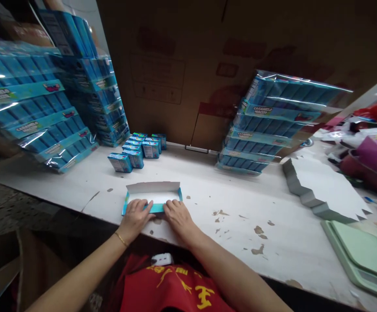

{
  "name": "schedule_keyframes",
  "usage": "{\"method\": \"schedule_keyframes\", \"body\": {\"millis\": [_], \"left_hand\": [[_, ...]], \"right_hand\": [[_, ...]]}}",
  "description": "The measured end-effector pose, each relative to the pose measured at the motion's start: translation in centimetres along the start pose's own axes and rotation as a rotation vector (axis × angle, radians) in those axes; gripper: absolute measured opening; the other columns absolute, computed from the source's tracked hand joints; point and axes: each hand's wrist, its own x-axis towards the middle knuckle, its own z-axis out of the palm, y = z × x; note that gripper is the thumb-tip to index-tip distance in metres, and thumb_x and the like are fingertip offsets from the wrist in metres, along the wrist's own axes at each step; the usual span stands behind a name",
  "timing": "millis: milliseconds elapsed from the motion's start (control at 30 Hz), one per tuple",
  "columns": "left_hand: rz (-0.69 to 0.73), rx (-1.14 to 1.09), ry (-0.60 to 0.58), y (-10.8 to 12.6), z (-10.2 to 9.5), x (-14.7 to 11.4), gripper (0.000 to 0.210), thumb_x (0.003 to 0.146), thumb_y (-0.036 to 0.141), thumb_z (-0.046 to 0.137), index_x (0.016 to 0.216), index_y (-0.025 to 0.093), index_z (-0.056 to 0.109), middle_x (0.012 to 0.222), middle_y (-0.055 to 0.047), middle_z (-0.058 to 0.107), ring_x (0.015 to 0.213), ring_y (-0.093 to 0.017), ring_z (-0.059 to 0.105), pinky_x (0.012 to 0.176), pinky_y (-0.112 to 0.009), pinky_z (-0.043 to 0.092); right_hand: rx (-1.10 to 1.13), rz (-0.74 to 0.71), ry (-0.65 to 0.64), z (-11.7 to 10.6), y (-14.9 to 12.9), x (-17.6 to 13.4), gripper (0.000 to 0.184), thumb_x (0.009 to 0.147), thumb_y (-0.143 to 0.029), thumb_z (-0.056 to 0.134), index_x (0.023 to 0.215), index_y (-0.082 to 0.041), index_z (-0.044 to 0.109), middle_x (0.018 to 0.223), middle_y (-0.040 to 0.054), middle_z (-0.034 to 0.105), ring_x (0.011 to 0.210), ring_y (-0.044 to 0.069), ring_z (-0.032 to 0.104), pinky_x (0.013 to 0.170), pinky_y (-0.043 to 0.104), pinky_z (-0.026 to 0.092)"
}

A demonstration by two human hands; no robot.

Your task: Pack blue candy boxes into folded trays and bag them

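— Fingers of both hands press flat on the near wall of that little tray [154, 197], yes?

— Yes. The left hand [135, 215] and right hand [178, 215] lie side by side, fingers stretched out and nearly straight, tips on the blue front flap. Nothing is gripped; they only touch it.

— What is the tray made of?

— Thin card, blue outside, plain white inside, a shallow rectangle with its back flap standing up. It sits on the bench [208, 190] near the front edge.

— And the bench?

— Pale, smooth, chipped in brown patches.

— Around it?

— Small blue boxes [136, 151] in short rows behind the tray. Glossy film-wrapped stacks [35, 108] on the left, another wrapped stack [266, 125] on the right, all against brown cardboard [188, 56]. A pile of flat white card blanks [321, 188] with notched edges lies farther right, beside a pale green scale [364, 255].
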Motion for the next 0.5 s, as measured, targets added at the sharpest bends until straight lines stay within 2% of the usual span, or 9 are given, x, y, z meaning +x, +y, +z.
{"method": "schedule_keyframes", "body": {"millis": [67,167,400,500], "left_hand": [[-0.020,0.008,-0.043,0.1,0.3,-0.5,0.030,0.085,0.037,0.037,0.094,0.019,0.058,0.089,-0.009,0.057,0.086,-0.022,0.048,0.079,-0.037,0.036],[-0.005,0.011,-0.171,0.2,0.3,-0.4,0.035,0.087,0.039,0.032,0.075,0.017,0.057,0.076,-0.008,0.057,0.077,-0.020,0.050,0.069,-0.032,0.038],[-0.107,-0.026,-0.317,1.6,-0.6,0.4,0.032,0.086,0.040,0.034,0.078,0.017,0.054,0.076,-0.006,0.058,0.077,-0.020,0.053,0.062,-0.028,0.040],[-0.083,-0.104,-0.327,2.1,-1.6,0.0,0.027,0.085,0.039,0.039,0.079,0.017,0.054,0.081,-0.005,0.057,0.079,-0.019,0.053,0.065,-0.028,0.041]], "right_hand": [[-0.018,0.006,-0.043,1.1,0.1,0.3,0.012,0.085,-0.019,0.041,0.089,-0.018,0.052,0.087,0.0063,0.054,0.082,0.020,0.049,0.066,0.033,0.040],[0.006,-0.008,-0.088,1.5,1.1,0.7,0.011,0.085,-0.017,0.041,0.087,-0.019,0.052,0.087,0.0049,0.055,0.082,0.019,0.049,0.065,0.030,0.040],[0.082,0.030,-0.178,0.9,1.5,0.1,0.015,0.085,-0.026,0.042,0.088,-0.017,0.054,0.087,0.0058,0.058,0.081,0.018,0.052,0.064,0.028,0.039],[0.131,0.004,-0.224,-0.7,2.0,0.5,0.020,0.083,-0.034,0.047,0.087,-0.017,0.056,0.086,0.0062,0.059,0.082,0.018,0.053,0.069,0.028,0.039]]}}
